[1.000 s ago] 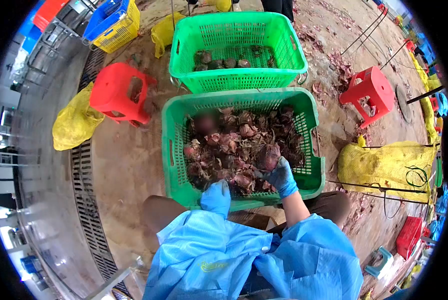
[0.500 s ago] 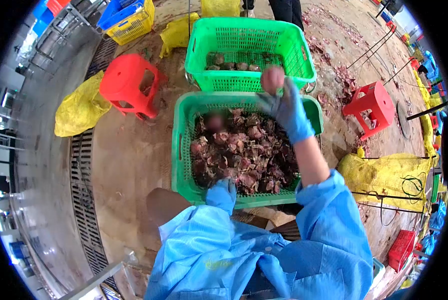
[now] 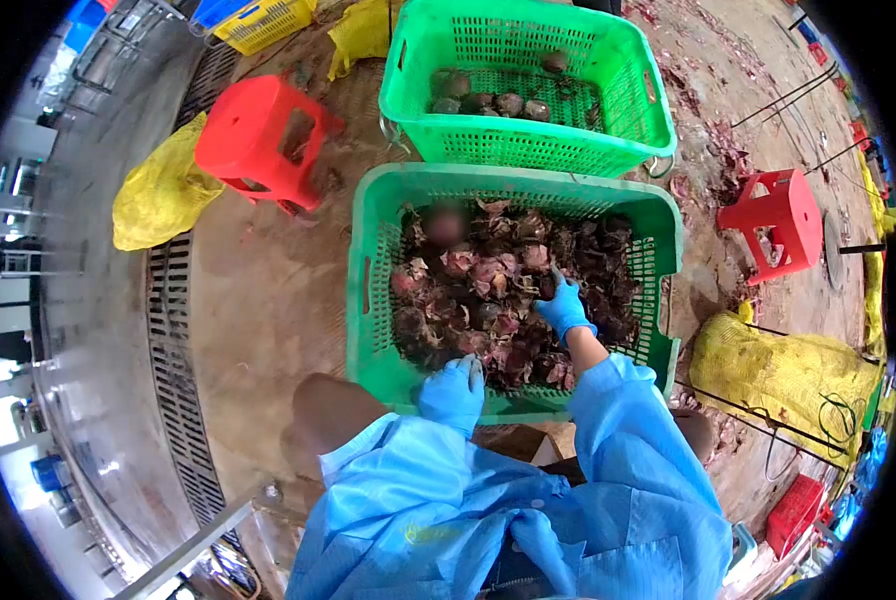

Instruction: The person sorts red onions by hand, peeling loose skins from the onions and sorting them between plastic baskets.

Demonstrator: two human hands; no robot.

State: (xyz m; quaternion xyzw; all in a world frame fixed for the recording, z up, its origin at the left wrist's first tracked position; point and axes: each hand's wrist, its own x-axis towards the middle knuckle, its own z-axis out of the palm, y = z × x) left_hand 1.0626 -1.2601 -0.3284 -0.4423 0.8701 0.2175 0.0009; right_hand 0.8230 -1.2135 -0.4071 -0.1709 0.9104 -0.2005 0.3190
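The near green crate (image 3: 513, 179) holds reddish-purple onions (image 3: 459, 262) amid loose dry skins. My blue-gloved right hand (image 3: 564, 306) reaches into its right half, fingers apart on the onions, with nothing gripped. At the crate's near edge rests my gloved left hand (image 3: 454, 394), its fingers pressed together; whatever they hold, if anything, is too small to name. Beyond stands a brighter green crate (image 3: 538, 142) with several onions (image 3: 509, 104) on its bottom.
Red stools stand at the left (image 3: 259, 137) and right (image 3: 779, 222). Yellow mesh sacks lie at the far left (image 3: 158, 190) and right (image 3: 778, 370). A floor drain (image 3: 173, 340) runs along the left. Top left is a yellow crate (image 3: 264, 24).
My right hand lifted an onion from the near crate, carried it toward the far crate, let it go and came back among the onions. My left hand stayed near the crate's edge.
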